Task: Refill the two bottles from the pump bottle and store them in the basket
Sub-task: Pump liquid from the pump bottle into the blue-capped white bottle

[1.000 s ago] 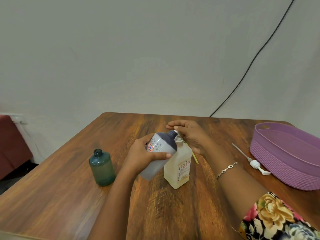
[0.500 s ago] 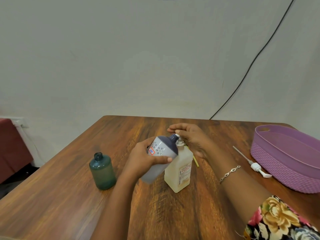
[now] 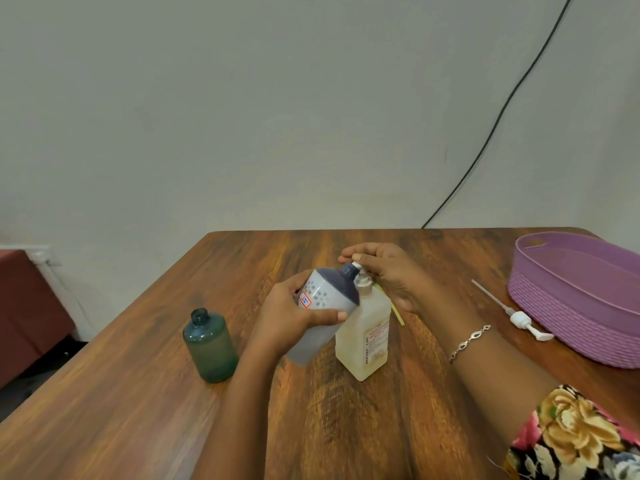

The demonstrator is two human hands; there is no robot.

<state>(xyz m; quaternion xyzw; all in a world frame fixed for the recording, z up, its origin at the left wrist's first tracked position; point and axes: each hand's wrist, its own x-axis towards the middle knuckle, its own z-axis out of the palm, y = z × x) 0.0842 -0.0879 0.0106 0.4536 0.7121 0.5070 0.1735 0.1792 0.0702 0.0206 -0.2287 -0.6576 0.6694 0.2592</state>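
We grip the grey bottle [image 3: 323, 303] in our left hand [image 3: 289, 318], fingers and thumb wrapped round its body. We tilt it so that its dark neck meets the white nozzle of the pump bottle [image 3: 363, 336], which stands upright on the wooden table [image 3: 346, 427]. Our right hand [image 3: 389, 277] lies over the pump head, fingers fairly straight and resting on top without clasping it. The green bottle [image 3: 209, 344] stands uncapped to the left, apart from the others. The purple basket [image 3: 568, 323] sits at the right, with a loose white pump [image 3: 519, 320] lying just beside it
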